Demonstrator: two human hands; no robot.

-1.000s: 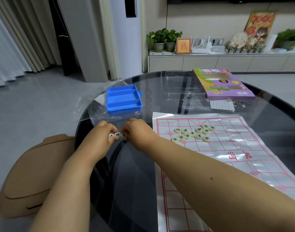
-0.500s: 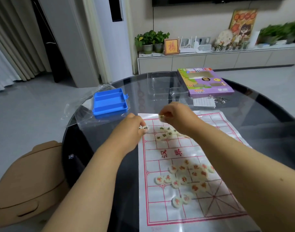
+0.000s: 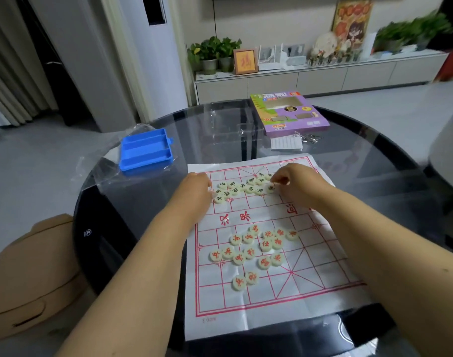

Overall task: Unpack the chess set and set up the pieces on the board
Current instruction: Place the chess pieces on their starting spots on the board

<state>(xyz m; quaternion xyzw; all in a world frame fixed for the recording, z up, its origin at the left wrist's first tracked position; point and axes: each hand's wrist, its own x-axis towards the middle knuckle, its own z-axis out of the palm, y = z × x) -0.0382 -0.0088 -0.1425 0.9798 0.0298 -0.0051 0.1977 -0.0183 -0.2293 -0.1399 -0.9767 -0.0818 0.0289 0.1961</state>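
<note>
A white paper board (image 3: 310, 266) with a red grid lies on the dark glass table (image 3: 132, 217). Several pale round pieces with black characters (image 3: 239, 188) sit loosely along its far half. Several red-lettered pieces (image 3: 248, 251) are scattered on the near half. My left hand (image 3: 194, 191) is at the left end of the black group, fingers curled down round a piece there. My right hand (image 3: 300, 186) is at the right end, thumb and fingers pinching a pale piece (image 3: 271, 187) just above the board.
A blue divided tray (image 3: 145, 149) lies on a clear plastic bag (image 3: 102, 168) at the far left. Beyond the board are a clear plastic lid (image 3: 233, 122), a purple box (image 3: 288, 113), a white leaflet (image 3: 286, 144) and metal rings (image 3: 307, 136). A tan seat (image 3: 27, 274) stands left of the table.
Both hands left the bare glass at the left and moved right onto the board's far half, carrying pieces to the black group. The camera tilted down, revealing the red pieces.
</note>
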